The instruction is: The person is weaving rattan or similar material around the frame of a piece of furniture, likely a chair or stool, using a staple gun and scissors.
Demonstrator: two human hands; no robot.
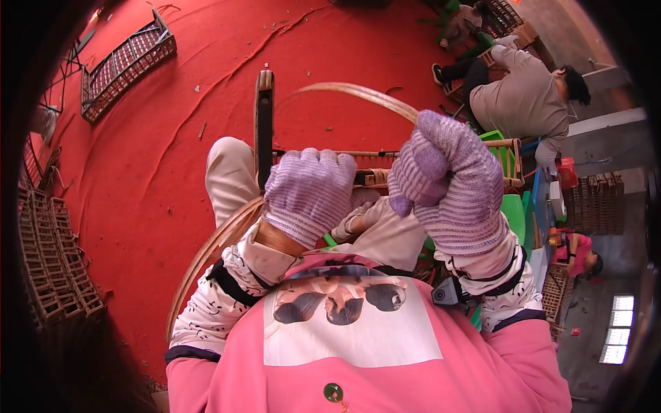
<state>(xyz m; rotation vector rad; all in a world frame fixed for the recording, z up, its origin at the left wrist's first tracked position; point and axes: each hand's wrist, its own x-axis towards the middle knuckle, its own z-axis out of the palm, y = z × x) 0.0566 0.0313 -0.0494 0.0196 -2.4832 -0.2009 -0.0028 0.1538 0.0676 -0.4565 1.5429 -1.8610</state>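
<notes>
My right hand (pixel 451 180), in a striped purple and white glove, is closed on a pale brown cane strip (pixel 365 89). The strip arches from the fist toward the upper left. My left hand (pixel 310 189), in a matching glove, makes a fist over the rail of a wooden frame (pixel 264 131); the palm is hidden, so what it grips cannot be made out. Behind the left wrist a length of cane (pixel 217 244) bends down along the forearm. Wrapped rails of the frame (pixel 506 146) show beyond both fists, above my lap.
Red sheeting (pixel 158 138) covers the floor, with scattered scraps. A woven crate (pixel 127 69) lies at the far left, and stacked crates (pixel 58 255) stand nearer. On the right, a person in a grey-brown top (pixel 520 100) bends over work. Green plastic seats (pixel 513 213) are close by my right arm.
</notes>
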